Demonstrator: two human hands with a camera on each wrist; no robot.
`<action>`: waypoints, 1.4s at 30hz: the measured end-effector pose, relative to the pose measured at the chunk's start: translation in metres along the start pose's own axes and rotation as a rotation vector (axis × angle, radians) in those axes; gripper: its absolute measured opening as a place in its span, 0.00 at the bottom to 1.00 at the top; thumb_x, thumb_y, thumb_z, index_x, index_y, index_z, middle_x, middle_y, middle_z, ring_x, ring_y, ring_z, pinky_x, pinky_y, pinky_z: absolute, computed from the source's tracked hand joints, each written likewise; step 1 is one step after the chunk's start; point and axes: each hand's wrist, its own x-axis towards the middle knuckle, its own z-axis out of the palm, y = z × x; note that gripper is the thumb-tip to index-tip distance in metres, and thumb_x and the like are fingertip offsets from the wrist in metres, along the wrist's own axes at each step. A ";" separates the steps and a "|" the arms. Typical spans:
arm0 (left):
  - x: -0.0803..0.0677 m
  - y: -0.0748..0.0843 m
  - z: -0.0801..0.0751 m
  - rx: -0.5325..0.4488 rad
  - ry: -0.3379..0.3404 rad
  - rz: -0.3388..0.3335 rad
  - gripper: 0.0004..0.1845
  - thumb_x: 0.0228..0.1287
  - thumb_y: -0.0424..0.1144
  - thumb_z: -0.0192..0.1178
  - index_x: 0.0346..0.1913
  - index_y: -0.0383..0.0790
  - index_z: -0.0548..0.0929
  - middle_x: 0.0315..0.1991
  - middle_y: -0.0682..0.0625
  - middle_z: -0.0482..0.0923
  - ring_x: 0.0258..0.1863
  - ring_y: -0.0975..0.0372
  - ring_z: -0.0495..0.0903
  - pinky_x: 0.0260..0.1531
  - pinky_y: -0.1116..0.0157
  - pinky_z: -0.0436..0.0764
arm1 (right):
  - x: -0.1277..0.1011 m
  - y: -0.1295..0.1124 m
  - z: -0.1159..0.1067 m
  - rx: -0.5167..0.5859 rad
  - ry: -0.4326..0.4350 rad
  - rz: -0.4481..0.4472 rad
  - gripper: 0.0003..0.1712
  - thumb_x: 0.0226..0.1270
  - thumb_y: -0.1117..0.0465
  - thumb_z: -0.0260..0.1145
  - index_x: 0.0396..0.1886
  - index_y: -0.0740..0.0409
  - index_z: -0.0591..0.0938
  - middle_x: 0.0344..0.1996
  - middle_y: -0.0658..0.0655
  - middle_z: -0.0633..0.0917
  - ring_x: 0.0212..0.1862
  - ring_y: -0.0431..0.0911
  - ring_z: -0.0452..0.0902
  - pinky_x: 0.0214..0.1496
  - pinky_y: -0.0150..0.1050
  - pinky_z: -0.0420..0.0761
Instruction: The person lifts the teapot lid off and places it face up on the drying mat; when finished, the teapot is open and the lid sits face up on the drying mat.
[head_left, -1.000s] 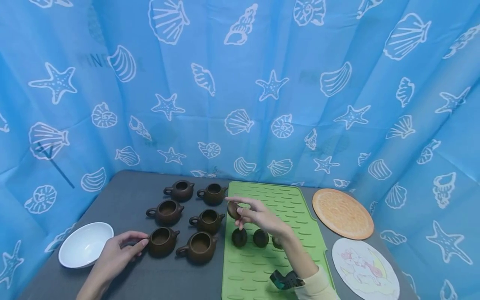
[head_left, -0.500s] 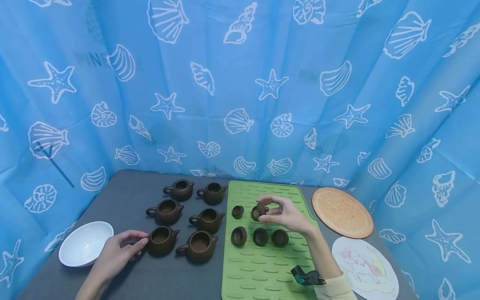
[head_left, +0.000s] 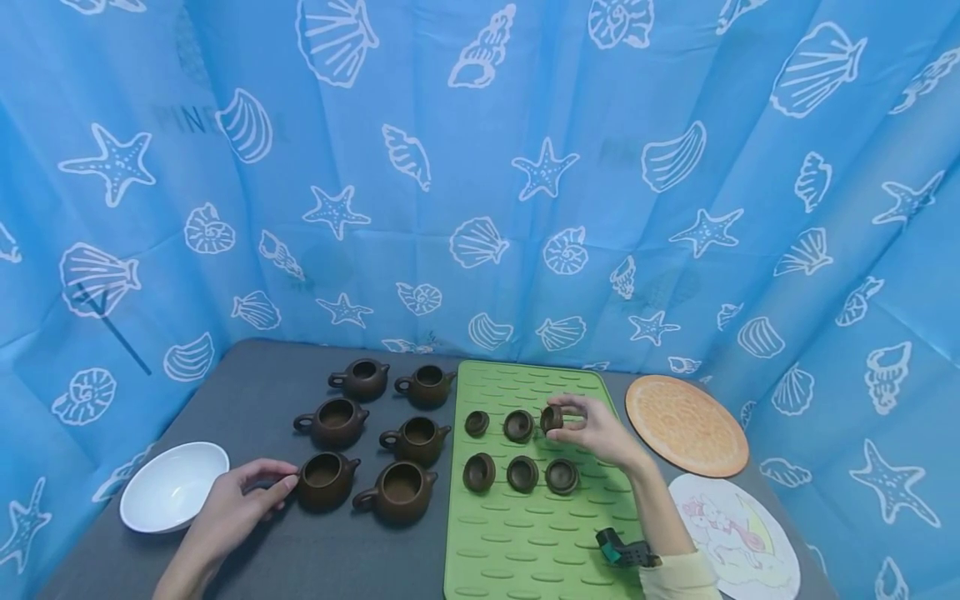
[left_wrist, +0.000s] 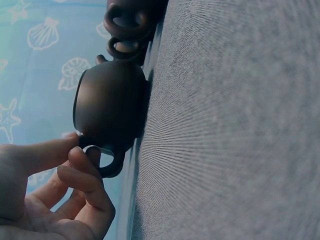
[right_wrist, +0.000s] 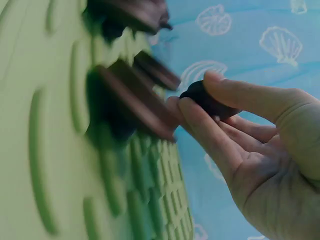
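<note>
Several lidless brown teapots stand in two columns on the grey table [head_left: 247, 392]. My left hand [head_left: 281, 483] pinches the handle of the front-left teapot [head_left: 324, 481]; the left wrist view shows my left hand [left_wrist: 77, 147] with thumb and curled fingers at that teapot's [left_wrist: 107, 107] ring handle. On the green mat [head_left: 525, 542] lie several brown lids: three in the front row and two behind. My right hand [head_left: 562, 417] pinches another lid [head_left: 551, 418] at the right end of the back row. In the right wrist view my right hand [right_wrist: 200, 95] holds the lid [right_wrist: 207, 102] between thumb and fingers.
A white bowl [head_left: 172, 487] sits at the table's left front. To the right of the mat lie an orange round mat [head_left: 686, 425] and a white round coaster [head_left: 731, 537] with a drawing. A blue shell-print curtain [head_left: 480, 167] encloses the table.
My right hand moved rightward along the mat's back row; two lids now lie there that were not there a second ago. The left hand stayed on the teapot handle.
</note>
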 end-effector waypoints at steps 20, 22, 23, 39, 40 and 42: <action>-0.002 0.002 0.003 0.003 0.003 0.022 0.25 0.78 0.52 0.67 0.65 0.37 0.84 0.60 0.41 0.87 0.44 0.61 0.86 0.40 0.66 0.85 | 0.006 0.036 -0.013 -0.015 -0.107 0.005 0.35 0.74 0.70 0.72 0.76 0.73 0.71 0.73 0.84 0.69 0.48 0.57 0.93 0.45 0.41 0.93; -0.002 0.002 0.002 0.004 0.001 0.019 0.24 0.78 0.51 0.66 0.65 0.37 0.84 0.60 0.41 0.86 0.44 0.61 0.86 0.40 0.66 0.85 | 0.007 0.039 -0.014 -0.013 -0.115 0.008 0.34 0.74 0.70 0.72 0.76 0.72 0.72 0.75 0.84 0.69 0.48 0.54 0.93 0.44 0.41 0.93; -0.002 0.002 0.002 0.005 0.000 0.018 0.24 0.78 0.51 0.66 0.65 0.37 0.84 0.60 0.41 0.86 0.44 0.61 0.86 0.40 0.66 0.85 | 0.008 0.040 -0.014 -0.010 -0.122 0.007 0.35 0.74 0.70 0.72 0.76 0.72 0.71 0.75 0.84 0.68 0.46 0.53 0.93 0.43 0.42 0.93; -0.006 0.007 -0.012 0.083 -0.002 0.103 0.24 0.79 0.47 0.66 0.66 0.33 0.83 0.59 0.40 0.87 0.40 0.61 0.89 0.37 0.65 0.85 | 0.013 0.035 -0.015 -0.065 -0.181 -0.009 0.38 0.74 0.64 0.74 0.78 0.68 0.70 0.70 0.78 0.76 0.25 0.49 0.84 0.37 0.49 0.92; -0.009 0.009 -0.015 0.092 -0.003 0.119 0.23 0.79 0.46 0.66 0.66 0.33 0.83 0.59 0.39 0.87 0.40 0.61 0.89 0.37 0.65 0.85 | 0.012 0.034 -0.016 -0.069 -0.171 -0.008 0.37 0.75 0.64 0.73 0.78 0.68 0.70 0.72 0.78 0.74 0.24 0.51 0.83 0.37 0.49 0.92; -0.013 0.015 -0.019 0.111 -0.009 0.147 0.22 0.79 0.45 0.66 0.65 0.33 0.83 0.60 0.38 0.86 0.39 0.62 0.89 0.36 0.65 0.85 | 0.009 0.031 -0.019 -0.079 -0.138 -0.005 0.36 0.76 0.63 0.72 0.78 0.68 0.70 0.76 0.78 0.70 0.23 0.53 0.83 0.36 0.49 0.91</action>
